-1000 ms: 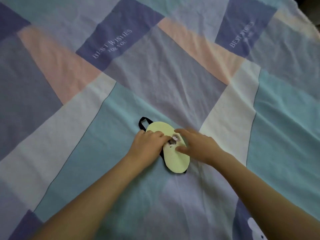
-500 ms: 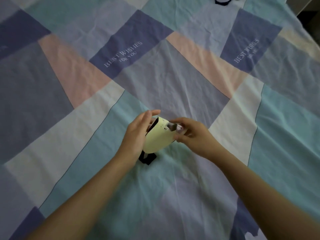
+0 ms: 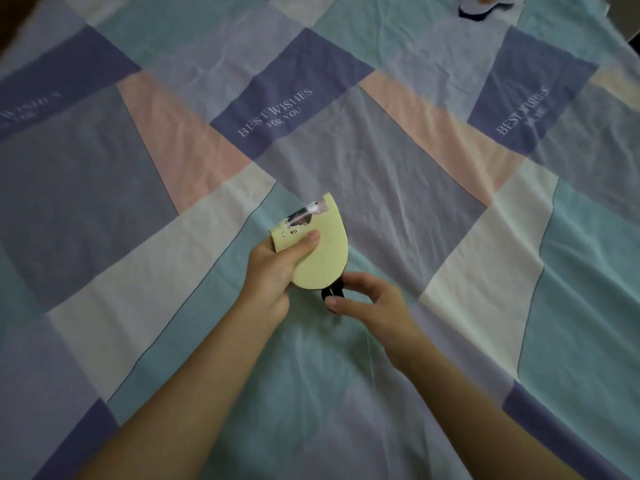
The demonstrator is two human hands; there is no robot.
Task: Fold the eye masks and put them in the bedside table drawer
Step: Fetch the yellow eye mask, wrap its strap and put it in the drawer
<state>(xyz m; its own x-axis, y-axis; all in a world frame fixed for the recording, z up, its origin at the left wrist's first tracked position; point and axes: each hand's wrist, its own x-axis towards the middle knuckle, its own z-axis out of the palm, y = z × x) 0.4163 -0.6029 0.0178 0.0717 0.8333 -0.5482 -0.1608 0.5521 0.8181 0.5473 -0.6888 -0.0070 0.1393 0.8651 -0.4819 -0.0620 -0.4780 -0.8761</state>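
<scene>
Since the earlier frames, the yellow mask (image 3: 320, 251) has come up off the bedspread (image 3: 381, 174) and been folded in half, and it has passed fully into the left hand (image 3: 273, 268); the right hand (image 3: 367, 299), which half a second ago pinched the mask's upper edge, has dropped to its near end. Now the left hand grips the folded mask, thumb pressed across the near face and fingers wrapped behind it, so the mask stands tilted above the teal patch, its printed end pointing far. At the mask's near edge a short piece of black strap (image 3: 331, 292) pokes out. Around it the right thumb and forefinger are curled close together, touching or just about touching the strap; whether they have pinched it cannot be told. Its other fingers are loosely bent and hold nothing. A second mask (image 3: 479, 3), pale with a dark edge, lies far off at the far right of the bedspread, partly cut by the frame.
</scene>
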